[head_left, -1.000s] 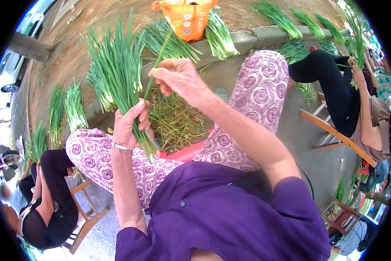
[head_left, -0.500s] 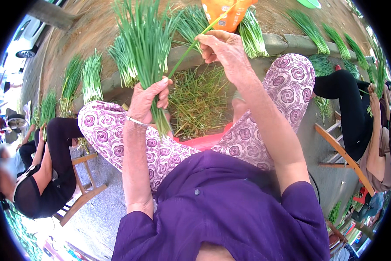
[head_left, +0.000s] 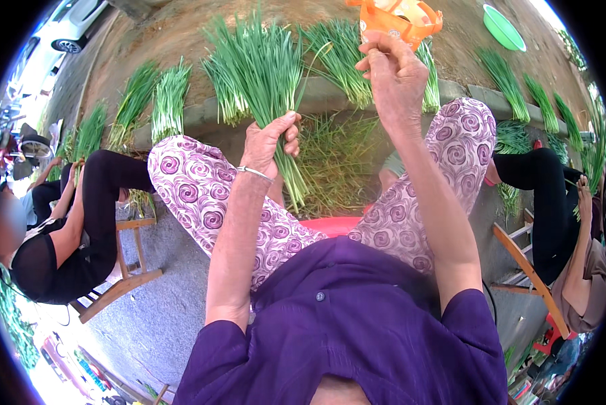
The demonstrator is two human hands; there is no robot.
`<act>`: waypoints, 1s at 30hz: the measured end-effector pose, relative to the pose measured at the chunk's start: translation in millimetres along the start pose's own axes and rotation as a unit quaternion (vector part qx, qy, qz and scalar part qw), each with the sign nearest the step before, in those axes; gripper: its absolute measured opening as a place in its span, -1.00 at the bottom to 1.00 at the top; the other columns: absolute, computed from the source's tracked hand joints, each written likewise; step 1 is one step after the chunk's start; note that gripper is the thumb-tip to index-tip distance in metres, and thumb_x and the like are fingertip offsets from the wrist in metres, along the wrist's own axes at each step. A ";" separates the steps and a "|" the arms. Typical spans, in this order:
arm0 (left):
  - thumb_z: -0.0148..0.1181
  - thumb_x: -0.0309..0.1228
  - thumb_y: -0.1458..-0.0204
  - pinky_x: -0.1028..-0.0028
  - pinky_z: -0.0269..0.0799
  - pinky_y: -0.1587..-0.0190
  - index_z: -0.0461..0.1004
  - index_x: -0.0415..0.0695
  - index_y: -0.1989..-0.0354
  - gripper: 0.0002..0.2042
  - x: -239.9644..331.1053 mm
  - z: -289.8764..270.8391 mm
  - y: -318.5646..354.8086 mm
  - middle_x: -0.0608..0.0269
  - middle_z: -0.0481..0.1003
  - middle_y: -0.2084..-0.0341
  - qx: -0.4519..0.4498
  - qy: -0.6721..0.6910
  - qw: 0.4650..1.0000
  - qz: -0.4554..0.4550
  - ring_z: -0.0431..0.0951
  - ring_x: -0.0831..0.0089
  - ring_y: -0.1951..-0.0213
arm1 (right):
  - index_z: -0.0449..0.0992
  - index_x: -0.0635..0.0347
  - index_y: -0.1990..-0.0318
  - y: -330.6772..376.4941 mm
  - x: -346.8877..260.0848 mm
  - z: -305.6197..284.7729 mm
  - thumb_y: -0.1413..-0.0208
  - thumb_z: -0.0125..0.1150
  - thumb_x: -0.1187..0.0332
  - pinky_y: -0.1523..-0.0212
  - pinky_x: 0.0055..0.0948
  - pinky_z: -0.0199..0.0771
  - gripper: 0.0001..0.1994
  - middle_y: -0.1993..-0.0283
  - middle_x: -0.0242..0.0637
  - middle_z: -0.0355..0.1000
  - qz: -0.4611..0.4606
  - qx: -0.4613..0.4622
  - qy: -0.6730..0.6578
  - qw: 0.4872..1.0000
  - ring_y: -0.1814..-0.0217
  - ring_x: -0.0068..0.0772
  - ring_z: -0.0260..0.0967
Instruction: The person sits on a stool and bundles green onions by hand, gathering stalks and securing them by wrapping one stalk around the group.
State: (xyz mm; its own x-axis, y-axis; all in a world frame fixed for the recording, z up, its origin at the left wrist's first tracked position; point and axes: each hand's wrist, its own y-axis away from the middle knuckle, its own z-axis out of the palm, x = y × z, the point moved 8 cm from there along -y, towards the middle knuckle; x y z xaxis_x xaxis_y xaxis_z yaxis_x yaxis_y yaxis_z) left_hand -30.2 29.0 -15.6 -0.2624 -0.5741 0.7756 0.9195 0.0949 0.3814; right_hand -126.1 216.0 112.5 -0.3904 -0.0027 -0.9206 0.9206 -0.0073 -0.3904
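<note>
My left hand is closed round the stems of a bunch of garlic chives. Its green leaves fan out upward and the pale cut ends stick out below the fist. My right hand is raised in front of an orange bag, apart from the bunch. Its fingers and thumb are pinched together; whether something thin is between them I cannot make out. A loose pale blade bends out at the right side of the bunch. Between my knees a heap of discarded leaves covers the ground.
More chive bunches lean along the stone kerb. A green basin lies beyond, at the upper right. Something red is under my lap. People sit on wooden chairs on both sides. A white car stands far left.
My right hand has moved up and right, away from the bunch; the yellowish blade it held no longer shows in it. The view has shifted, and the left hand still grips the chives.
</note>
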 end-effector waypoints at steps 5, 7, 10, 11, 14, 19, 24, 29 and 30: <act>0.20 -0.44 -0.06 0.51 0.28 0.64 0.48 -0.32 0.29 -0.83 3.3 1.7 0.4 0.32 0.38 0.68 -0.011 0.013 1.000 0.014 0.31 0.56 0.74 | 0.53 0.35 0.20 5.6 10.7 14.3 -0.07 0.06 0.50 0.46 -0.65 0.41 -0.82 0.42 -0.31 0.52 0.036 -0.038 0.048 0.997 0.50 -0.67 0.41; 0.20 -0.43 -0.07 0.52 0.28 0.64 0.48 -0.32 0.29 -0.83 5.7 3.3 1.3 0.33 0.38 0.68 -0.019 0.002 1.000 0.023 0.31 0.56 0.73 | 0.53 0.34 0.19 11.3 14.3 15.8 -0.08 0.07 0.48 0.46 -0.64 0.41 -0.81 0.44 -0.32 0.52 0.072 -0.048 0.068 0.994 0.52 -0.66 0.40; 0.19 -0.43 -0.07 0.52 0.28 0.65 0.48 -0.32 0.30 -0.83 9.0 4.3 5.9 0.33 0.38 0.69 -0.026 -0.002 0.999 0.031 0.31 0.56 0.73 | 0.53 0.34 0.20 15.1 24.3 14.4 -0.08 0.10 0.44 0.48 -0.62 0.38 -0.81 0.53 -0.37 0.48 0.081 -0.067 0.078 0.991 0.55 -0.67 0.37; 0.19 -0.43 -0.07 0.52 0.28 0.65 0.48 -0.32 0.30 -0.83 10.2 4.9 6.5 0.33 0.38 0.69 -0.028 -0.002 0.999 0.031 0.31 0.56 0.73 | 0.53 0.34 0.21 14.5 27.5 14.4 -0.08 0.11 0.43 0.49 -0.62 0.38 -0.81 0.54 -0.38 0.47 0.086 -0.075 0.076 0.991 0.55 -0.68 0.37; 0.19 -0.43 -0.07 0.52 0.27 0.65 0.48 -0.32 0.30 -0.83 10.7 7.3 6.5 0.33 0.38 0.69 -0.036 -0.004 0.999 0.028 0.31 0.56 0.73 | 0.54 0.34 0.25 11.1 40.2 7.6 -0.07 0.13 0.43 0.47 -0.57 0.37 -0.84 0.55 -0.34 0.46 0.068 -0.069 0.092 0.991 0.57 -0.66 0.33; 0.19 -0.44 -0.07 0.52 0.27 0.65 0.49 -0.32 0.30 -0.84 7.9 11.9 6.7 0.32 0.38 0.70 -0.048 -0.042 0.998 0.024 0.31 0.56 0.73 | 0.53 0.32 0.28 9.7 39.4 -0.3 -0.07 0.14 0.44 0.44 -0.50 0.39 -0.86 0.52 -0.22 0.47 -0.013 -0.057 0.127 0.990 0.55 -0.51 0.37; 0.20 -0.42 -0.07 0.51 0.28 0.64 0.48 -0.32 0.29 -0.82 3.8 14.2 8.0 0.30 0.39 0.69 -0.069 -0.060 0.996 0.008 0.32 0.55 0.73 | 0.53 0.35 0.20 12.0 38.5 -2.3 -0.14 0.12 0.37 0.48 -0.62 0.41 -0.80 0.48 -0.35 0.47 -0.040 -0.099 0.194 0.975 0.52 -0.65 0.40; 0.22 -0.41 -0.06 0.49 0.32 0.61 0.47 -0.29 0.26 -0.81 0.4 22.7 10.6 0.25 0.43 0.66 -0.082 -0.042 0.996 -0.016 0.37 0.51 0.69 | 0.53 0.36 0.26 35.8 57.8 15.4 -0.11 0.17 0.22 0.53 -0.53 0.42 -0.69 0.51 -0.32 0.45 0.187 -0.191 0.037 0.963 0.58 -0.56 0.38; 0.22 -0.41 -0.05 0.49 0.33 0.61 0.47 -0.29 0.26 -0.81 -1.0 25.6 10.7 0.24 0.44 0.65 -0.088 -0.035 0.995 -0.021 0.39 0.50 0.68 | 0.53 0.36 0.25 42.3 62.2 19.0 -0.11 0.18 0.19 0.55 -0.55 0.41 -0.67 0.52 -0.35 0.44 0.226 -0.192 -0.007 0.955 0.58 -0.59 0.37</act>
State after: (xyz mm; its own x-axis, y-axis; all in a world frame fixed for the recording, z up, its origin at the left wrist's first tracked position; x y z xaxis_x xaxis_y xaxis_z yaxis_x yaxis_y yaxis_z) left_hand -27.6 51.5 0.5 -0.3155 -0.5151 0.7969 0.9427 -0.0745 0.3251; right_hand -111.6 196.5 38.8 0.0501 0.0684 -0.9964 0.9280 0.3656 0.0718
